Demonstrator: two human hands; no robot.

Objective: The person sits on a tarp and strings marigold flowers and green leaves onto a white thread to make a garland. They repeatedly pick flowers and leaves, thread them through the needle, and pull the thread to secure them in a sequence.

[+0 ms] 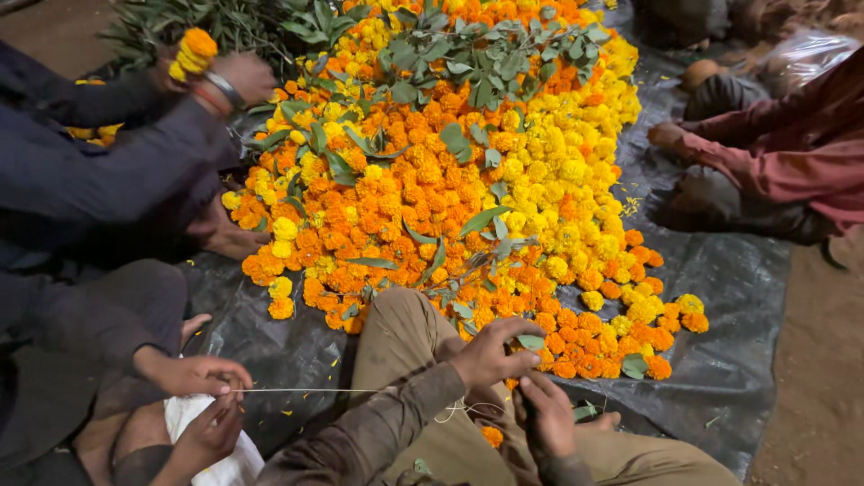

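My left hand (490,353) reaches over my khaki knee (405,333) to the near edge of a big heap of orange and yellow marigolds (468,180). It pinches a green leaf (531,342). My right hand (544,416) is just below it, fingers curled, back toward the camera. A thin white thread (306,390) runs taut from a co-worker's hands (202,378) at the lower left toward my hands and loops (450,411) beside my right hand, which seems to grip its end.
The flowers lie mixed with leafy sprigs (486,63) on a dark plastic sheet (720,297). A person in dark sleeves at the left lifts a short marigold string (193,52). Another person in a maroon sleeve (774,153) sits at the right. Bare ground (823,378) lies beyond the sheet.
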